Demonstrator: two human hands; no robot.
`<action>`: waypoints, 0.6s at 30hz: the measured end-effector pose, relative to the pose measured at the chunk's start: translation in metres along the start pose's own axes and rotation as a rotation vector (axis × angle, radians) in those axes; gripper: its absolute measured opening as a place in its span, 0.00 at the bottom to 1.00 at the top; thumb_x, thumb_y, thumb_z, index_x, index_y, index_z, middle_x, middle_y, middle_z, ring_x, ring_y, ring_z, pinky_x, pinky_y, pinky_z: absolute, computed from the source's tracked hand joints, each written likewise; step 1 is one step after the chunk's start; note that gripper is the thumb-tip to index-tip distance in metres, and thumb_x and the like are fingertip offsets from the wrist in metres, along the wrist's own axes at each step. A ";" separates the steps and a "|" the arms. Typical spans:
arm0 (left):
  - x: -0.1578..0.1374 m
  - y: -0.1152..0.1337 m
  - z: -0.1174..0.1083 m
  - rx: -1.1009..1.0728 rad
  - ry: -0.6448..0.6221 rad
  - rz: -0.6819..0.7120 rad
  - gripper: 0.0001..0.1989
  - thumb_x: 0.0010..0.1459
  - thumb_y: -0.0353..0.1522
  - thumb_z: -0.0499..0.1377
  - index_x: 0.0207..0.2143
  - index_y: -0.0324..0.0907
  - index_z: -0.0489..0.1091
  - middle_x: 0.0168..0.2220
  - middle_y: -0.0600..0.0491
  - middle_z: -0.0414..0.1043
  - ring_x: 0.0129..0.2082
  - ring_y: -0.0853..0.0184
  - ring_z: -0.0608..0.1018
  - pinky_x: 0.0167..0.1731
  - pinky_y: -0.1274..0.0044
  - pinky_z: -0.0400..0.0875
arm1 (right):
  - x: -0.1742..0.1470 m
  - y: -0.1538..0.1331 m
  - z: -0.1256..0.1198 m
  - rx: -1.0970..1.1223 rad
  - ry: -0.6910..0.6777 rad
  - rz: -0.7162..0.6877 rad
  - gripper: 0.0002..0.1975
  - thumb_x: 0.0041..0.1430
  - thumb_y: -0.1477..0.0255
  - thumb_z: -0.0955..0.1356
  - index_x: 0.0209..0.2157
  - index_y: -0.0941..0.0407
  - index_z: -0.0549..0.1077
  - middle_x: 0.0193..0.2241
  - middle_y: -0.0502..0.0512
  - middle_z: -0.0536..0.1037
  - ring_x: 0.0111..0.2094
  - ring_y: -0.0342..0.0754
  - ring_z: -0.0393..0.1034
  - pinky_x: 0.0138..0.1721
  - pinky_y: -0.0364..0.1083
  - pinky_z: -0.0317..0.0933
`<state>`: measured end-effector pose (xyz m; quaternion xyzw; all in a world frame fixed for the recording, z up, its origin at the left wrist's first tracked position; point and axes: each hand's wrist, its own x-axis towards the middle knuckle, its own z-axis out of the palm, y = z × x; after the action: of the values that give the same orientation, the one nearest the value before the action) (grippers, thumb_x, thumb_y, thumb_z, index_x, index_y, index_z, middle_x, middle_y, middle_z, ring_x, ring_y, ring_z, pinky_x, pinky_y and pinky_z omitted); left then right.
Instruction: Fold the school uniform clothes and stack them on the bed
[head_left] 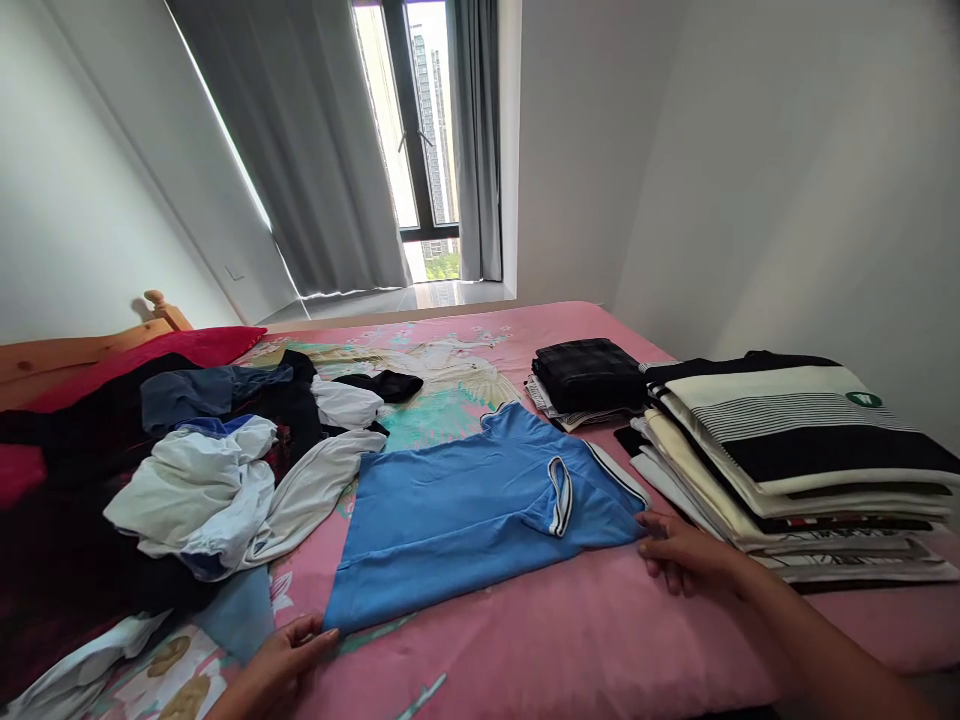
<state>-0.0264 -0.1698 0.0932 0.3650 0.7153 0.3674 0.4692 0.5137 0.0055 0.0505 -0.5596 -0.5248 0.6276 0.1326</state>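
A blue T-shirt (450, 510) lies on the bed, its near side folded inward along a straight edge. One short sleeve with a white and black cuff rests on top of it, and the collar with the same trim points right. At the hem's near corner, my left hand (289, 655) pinches the fabric between thumb and fingers. My right hand (679, 555) grips the shirt's near edge by the collar, with thumb and forefinger closed there and the other fingers curled below.
Rumpled clothes (202, 480) are heaped on the left. Folded striped shirts (795, 430) form a tall stack on the right, close to my right forearm. A smaller stack with dark folded garments (585, 375) stands behind the T-shirt. A pink patterned sheet (540, 650) covers the bed.
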 end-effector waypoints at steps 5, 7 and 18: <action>0.010 -0.015 -0.003 0.006 -0.058 -0.150 0.28 0.35 0.57 0.61 0.26 0.44 0.62 0.14 0.61 0.65 0.08 0.77 0.58 0.09 0.83 0.45 | 0.005 -0.005 0.005 -0.055 0.058 -0.003 0.29 0.53 0.59 0.64 0.52 0.57 0.53 0.17 0.47 0.72 0.13 0.44 0.67 0.09 0.37 0.51; 0.018 -0.024 -0.008 0.010 -0.059 -0.175 0.29 0.36 0.59 0.59 0.24 0.44 0.56 0.12 0.61 0.64 0.05 0.79 0.53 0.08 0.84 0.40 | 0.005 -0.006 0.005 -0.096 0.132 -0.045 0.24 0.55 0.55 0.62 0.46 0.58 0.59 0.14 0.45 0.69 0.10 0.42 0.63 0.08 0.37 0.48; 0.007 -0.017 -0.001 0.116 -0.071 -0.096 0.27 0.40 0.58 0.55 0.26 0.44 0.56 0.12 0.61 0.64 0.06 0.79 0.53 0.08 0.83 0.41 | 0.005 0.006 0.011 -0.125 0.185 -0.066 0.21 0.54 0.49 0.59 0.30 0.53 0.57 0.13 0.47 0.68 0.10 0.43 0.62 0.07 0.37 0.43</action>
<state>-0.0325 -0.1718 0.0758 0.3699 0.7348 0.2892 0.4895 0.5053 0.0012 0.0406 -0.6047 -0.5665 0.5347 0.1657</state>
